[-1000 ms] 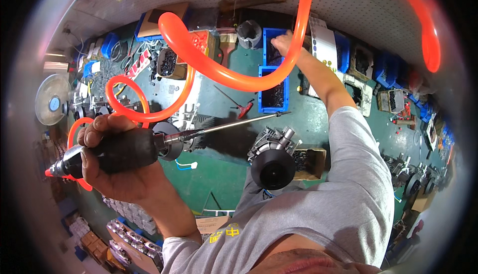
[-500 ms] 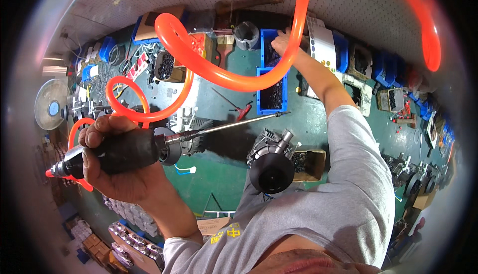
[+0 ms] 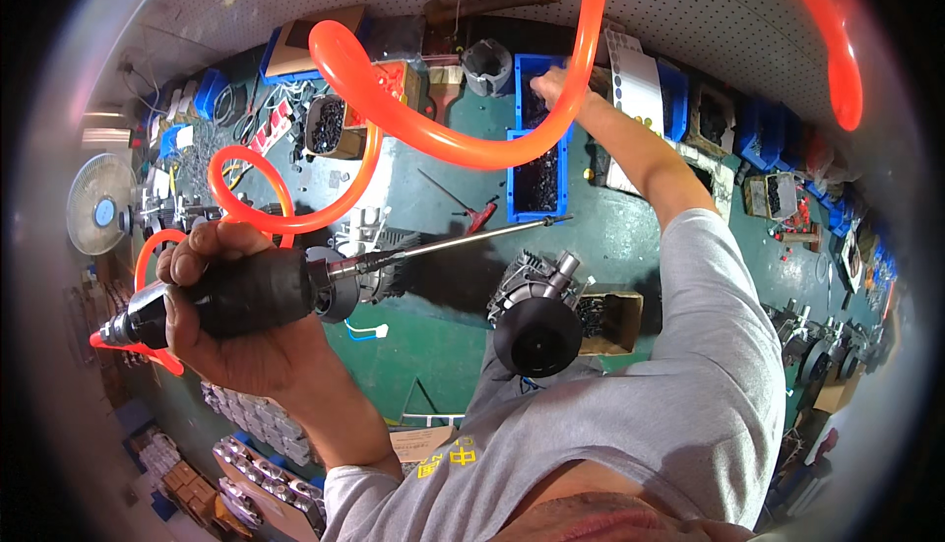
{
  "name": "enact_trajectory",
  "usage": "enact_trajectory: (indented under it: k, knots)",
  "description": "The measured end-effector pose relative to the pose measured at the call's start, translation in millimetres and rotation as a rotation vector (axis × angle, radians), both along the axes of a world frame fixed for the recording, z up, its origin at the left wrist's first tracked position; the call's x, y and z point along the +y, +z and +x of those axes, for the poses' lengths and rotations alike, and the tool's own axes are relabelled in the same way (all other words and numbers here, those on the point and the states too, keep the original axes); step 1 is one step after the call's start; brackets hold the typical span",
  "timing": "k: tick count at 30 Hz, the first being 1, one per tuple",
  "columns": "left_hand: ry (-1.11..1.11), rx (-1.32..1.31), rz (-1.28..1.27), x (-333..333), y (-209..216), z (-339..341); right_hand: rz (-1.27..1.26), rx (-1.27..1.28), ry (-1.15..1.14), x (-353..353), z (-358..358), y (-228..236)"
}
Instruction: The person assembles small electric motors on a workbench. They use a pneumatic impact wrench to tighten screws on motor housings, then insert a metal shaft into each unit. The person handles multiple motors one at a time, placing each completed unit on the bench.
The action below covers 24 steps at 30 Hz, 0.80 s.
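My left hand (image 3: 236, 350) is wrapped round the black body of an air screwdriver (image 3: 256, 296). Its long metal bit (image 3: 463, 244) slants to the right, the tip just below the nearer blue bin (image 3: 510, 192). Reaching far across the bench, my right hand (image 3: 561, 81) is over the farther blue bin (image 3: 520, 74), which holds small dark parts. Its fingers are bent together; anything between them is too small to make out. Below the bit sits a metal motor unit (image 3: 532, 281) with a round black cover (image 3: 537, 337).
An orange coiled hose (image 3: 463, 148) loops across the view before the bench. A red-handled tool (image 3: 480, 219) lies left of the nearer bin. A cardboard box (image 3: 620, 323) of small parts stands beside the motor unit. A fan (image 3: 101, 202) is at far left.
My right hand has shifted slightly to the left over the farther bin, its fingers now more visible. The left hand and screwdriver have stayed almost still.
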<state>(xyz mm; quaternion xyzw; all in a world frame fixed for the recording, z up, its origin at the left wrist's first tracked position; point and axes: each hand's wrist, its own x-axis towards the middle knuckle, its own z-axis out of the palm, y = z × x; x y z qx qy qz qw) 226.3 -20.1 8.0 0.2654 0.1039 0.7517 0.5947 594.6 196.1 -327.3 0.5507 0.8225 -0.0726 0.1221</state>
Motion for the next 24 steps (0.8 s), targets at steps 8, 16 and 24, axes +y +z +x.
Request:
enact_trajectory:
  k: [8,16,24]
  knots:
    - [0.046,-0.001,-0.027,-1.9,-2.9,-0.5,0.004,-0.114,0.117,-19.7,-11.2,-6.6]
    - [0.067,0.017,-0.086,-1.0,-4.9,-1.6,0.073,-0.011,0.106,-14.1,-3.1,-56.3]
    - [0.044,0.003,-0.082,7.8,-14.2,-3.1,0.065,-0.048,0.097,-14.4,-11.7,-41.5]
